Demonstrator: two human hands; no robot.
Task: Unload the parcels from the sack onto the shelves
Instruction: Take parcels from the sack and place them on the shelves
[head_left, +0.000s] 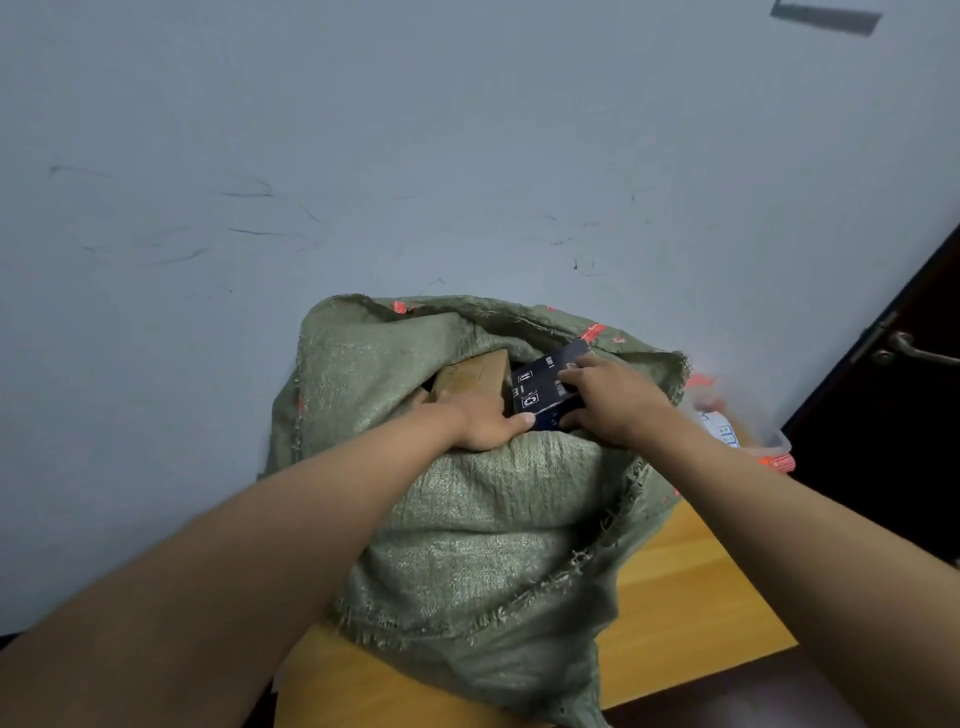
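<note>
A green woven sack (483, 525) stands open on a wooden surface against the wall. In its mouth lie a brown cardboard parcel (475, 376) and a dark blue box with white symbols (543, 387). My left hand (480, 421) reaches into the mouth, fingers over the brown parcel's near edge and thumb pressed against the blue box. My right hand (610, 400) grips the blue box from the right, fingers curled over its top and thumb under its lower corner. The rest of the sack's contents are hidden.
The wooden tabletop (691, 613) ends at the lower right. Behind the sack at right sits a clear plastic item with a white label and orange marks (737, 426). A dark door with a metal handle (909, 351) is at right. A scuffed pale wall (363, 156) stands close behind.
</note>
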